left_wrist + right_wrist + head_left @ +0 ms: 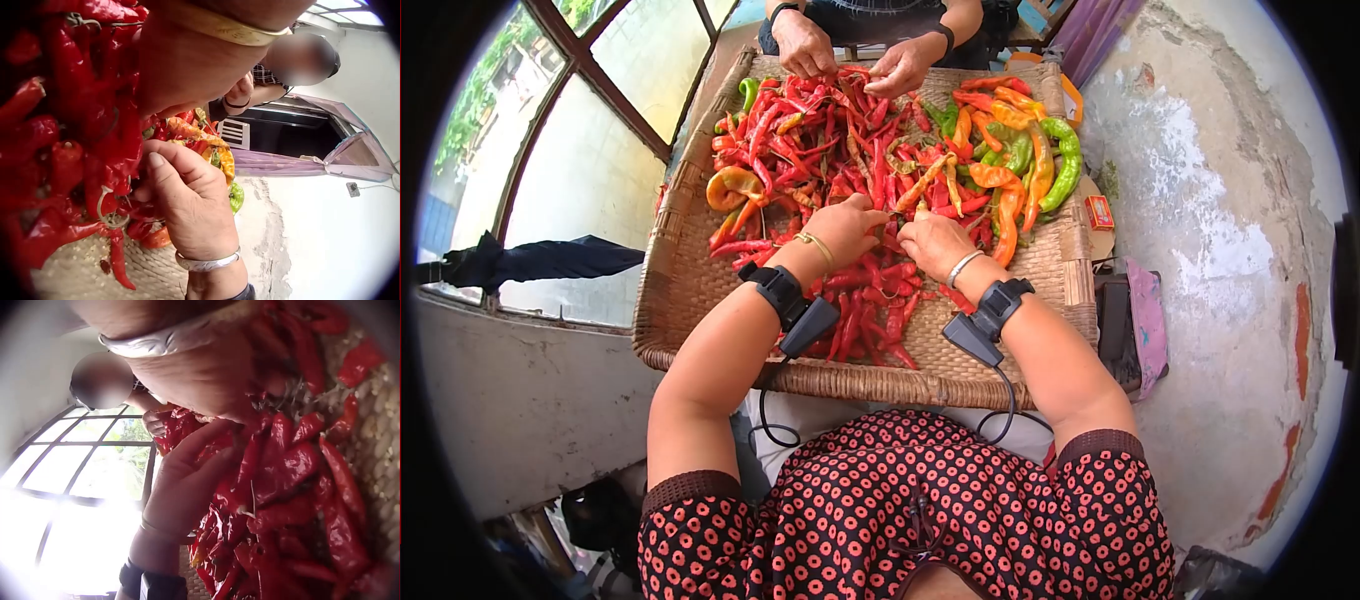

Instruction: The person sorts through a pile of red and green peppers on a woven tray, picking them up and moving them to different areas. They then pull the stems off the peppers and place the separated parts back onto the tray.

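Note:
Red chili peppers (870,310) lie heaped in a woven basket tray (690,290). My left hand (843,233), with a yellowish bangle at its wrist, reaches into the middle of the heap. In the right wrist view its curled fingers grip a red chili pepper (250,459). Close beside it is my right hand (940,245), which wears a silver bangle. The left wrist view shows its thumb and forefinger pinched together at a red chili pepper (129,134); the fingertips are partly hidden among the chilies.
Across the tray another person's hands (802,45) work at the heap's far end. Green peppers (1062,165) and orange peppers (1007,215) are piled at the right. A windowed wall (540,370) flanks the left, a peeling wall (1200,300) the right. A folded dark umbrella (550,262) hangs by the window.

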Demonstrator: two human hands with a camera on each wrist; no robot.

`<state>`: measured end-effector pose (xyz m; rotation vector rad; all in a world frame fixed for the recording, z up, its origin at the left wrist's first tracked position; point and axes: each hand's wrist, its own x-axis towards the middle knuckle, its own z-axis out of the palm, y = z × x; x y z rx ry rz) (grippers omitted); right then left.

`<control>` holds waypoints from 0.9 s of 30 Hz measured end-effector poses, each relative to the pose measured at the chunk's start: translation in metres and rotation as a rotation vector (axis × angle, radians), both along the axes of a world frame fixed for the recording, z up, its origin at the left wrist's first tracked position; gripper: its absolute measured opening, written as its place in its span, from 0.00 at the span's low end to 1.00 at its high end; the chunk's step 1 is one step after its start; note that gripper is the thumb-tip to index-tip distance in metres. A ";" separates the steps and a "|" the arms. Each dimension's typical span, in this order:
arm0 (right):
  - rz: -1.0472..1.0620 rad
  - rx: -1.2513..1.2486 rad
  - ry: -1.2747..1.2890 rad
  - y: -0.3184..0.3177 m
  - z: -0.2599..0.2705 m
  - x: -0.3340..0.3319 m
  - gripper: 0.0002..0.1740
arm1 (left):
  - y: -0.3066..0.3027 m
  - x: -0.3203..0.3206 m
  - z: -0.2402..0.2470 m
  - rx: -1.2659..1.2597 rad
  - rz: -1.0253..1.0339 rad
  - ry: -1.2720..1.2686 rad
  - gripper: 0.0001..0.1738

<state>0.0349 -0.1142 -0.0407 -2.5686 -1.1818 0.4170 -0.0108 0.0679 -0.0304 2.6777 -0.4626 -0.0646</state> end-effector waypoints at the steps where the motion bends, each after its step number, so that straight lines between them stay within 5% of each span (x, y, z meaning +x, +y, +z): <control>1: -0.045 0.036 -0.021 0.001 0.003 -0.002 0.11 | -0.001 -0.001 0.000 0.073 0.013 0.037 0.19; 9: -0.036 0.248 -0.089 0.006 -0.025 -0.005 0.14 | 0.001 0.005 -0.003 0.068 -0.099 0.070 0.17; 11: -0.079 0.301 0.577 0.010 -0.016 0.004 0.15 | 0.002 0.007 -0.010 0.025 -0.143 0.049 0.17; 12: -0.079 0.303 0.573 0.008 -0.013 0.002 0.15 | -0.001 0.007 -0.009 -0.026 -0.098 0.091 0.17; 14: -0.558 0.672 1.257 0.003 -0.008 -0.004 0.14 | -0.002 0.004 -0.009 -0.073 -0.052 0.126 0.16; 20: -0.616 0.927 1.244 0.005 0.016 -0.006 0.10 | -0.002 0.001 0.012 -0.846 0.216 0.463 0.09; 27: -0.403 0.882 1.138 0.004 0.058 -0.009 0.15 | 0.000 -0.004 0.035 -1.091 0.167 0.470 0.07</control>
